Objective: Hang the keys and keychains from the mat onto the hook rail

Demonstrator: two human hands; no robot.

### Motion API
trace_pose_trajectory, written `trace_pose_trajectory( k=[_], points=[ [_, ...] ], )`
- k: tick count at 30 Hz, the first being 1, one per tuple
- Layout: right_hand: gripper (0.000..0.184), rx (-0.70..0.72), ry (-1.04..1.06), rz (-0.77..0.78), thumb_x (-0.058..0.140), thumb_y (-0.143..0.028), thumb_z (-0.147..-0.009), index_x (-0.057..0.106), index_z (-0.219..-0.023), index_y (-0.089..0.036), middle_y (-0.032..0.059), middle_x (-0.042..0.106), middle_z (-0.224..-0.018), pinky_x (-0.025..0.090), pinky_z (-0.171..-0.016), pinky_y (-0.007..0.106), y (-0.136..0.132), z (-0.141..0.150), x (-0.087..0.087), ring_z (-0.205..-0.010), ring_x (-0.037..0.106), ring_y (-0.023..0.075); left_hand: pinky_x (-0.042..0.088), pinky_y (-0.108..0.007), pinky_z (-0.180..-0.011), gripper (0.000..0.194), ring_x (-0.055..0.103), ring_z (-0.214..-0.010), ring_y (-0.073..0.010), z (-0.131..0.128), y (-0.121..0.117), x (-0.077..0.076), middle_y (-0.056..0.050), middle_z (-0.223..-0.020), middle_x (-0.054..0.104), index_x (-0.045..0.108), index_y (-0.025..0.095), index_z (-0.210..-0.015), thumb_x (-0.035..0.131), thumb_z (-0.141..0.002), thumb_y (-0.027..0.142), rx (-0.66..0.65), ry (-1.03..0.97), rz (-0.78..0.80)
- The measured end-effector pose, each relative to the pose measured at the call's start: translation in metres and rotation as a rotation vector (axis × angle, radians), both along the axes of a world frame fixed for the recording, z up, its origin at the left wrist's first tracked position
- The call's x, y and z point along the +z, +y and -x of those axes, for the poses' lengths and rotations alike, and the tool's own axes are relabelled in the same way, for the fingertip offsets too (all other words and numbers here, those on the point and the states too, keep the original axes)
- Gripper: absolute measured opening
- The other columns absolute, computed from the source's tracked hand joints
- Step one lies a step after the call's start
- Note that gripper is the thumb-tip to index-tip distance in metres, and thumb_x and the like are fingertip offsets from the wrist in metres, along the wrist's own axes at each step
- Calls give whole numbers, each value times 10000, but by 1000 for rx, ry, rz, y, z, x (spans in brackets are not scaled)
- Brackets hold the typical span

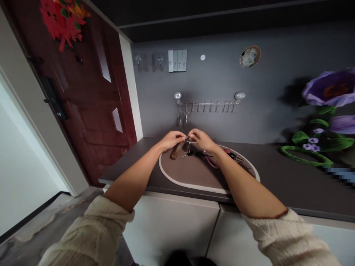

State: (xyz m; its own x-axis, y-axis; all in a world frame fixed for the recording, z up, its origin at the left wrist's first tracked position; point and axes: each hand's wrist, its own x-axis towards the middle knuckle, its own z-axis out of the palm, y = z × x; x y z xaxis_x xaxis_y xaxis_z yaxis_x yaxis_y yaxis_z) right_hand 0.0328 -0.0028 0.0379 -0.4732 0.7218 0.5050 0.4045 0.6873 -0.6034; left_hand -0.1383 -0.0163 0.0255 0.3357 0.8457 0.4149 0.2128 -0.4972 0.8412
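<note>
A small bunch of keys (189, 147) hangs between my two hands, above an oval brown mat with a white rim (188, 184). My left hand (172, 140) pinches the bunch at its top from the left. From the right, my right hand (202, 139) also has its fingertips closed on the top of the bunch. Just below my left hand lies a brown, wooden-looking piece (174, 153). Under my right forearm, partly hidden, are a pink strap (212, 162) and more dark keys (235, 158) on the mat.
A metal hook rail (209, 103) on the grey wall carries two key sets (180, 119) at its left end. Purple artificial flowers (330, 90) stand at right on the dark countertop (277, 184). A dark red door (91, 99) is at left, and a black shelf overhangs above.
</note>
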Motion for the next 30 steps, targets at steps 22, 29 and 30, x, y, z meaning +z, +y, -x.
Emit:
trace_pose_trajectory(
  k=[22, 29, 30],
  points=[
    [276, 180, 490, 345, 586, -376, -635, 543, -787, -150, 0, 546, -727, 415, -646, 243, -6, 8, 3, -590, 469, 61, 399, -256, -680, 273, 526, -650, -92, -7, -3, 4, -20, -727, 593, 573, 122, -780, 635, -609, 326, -7, -421, 119],
    [304, 224, 447, 274, 594, -357, -639, 555, -871, -164, 16, 570, -774, 417, -649, 247, -8, 8, 4, -668, 512, 89, 385, -223, -622, 225, 514, -602, -77, -11, -7, 4, -10, -681, 572, 574, 120, -761, 645, -606, 268, -73, -442, 215],
    [302, 231, 433, 270, 593, -356, -640, 556, -871, -165, 16, 571, -771, 419, -660, 253, -8, 8, 3, -674, 515, 92, 382, -221, -621, 222, 514, -603, -76, -12, -7, 4, -8, -679, 570, 572, 120, -760, 648, -602, 256, -82, -439, 226]
  ],
)
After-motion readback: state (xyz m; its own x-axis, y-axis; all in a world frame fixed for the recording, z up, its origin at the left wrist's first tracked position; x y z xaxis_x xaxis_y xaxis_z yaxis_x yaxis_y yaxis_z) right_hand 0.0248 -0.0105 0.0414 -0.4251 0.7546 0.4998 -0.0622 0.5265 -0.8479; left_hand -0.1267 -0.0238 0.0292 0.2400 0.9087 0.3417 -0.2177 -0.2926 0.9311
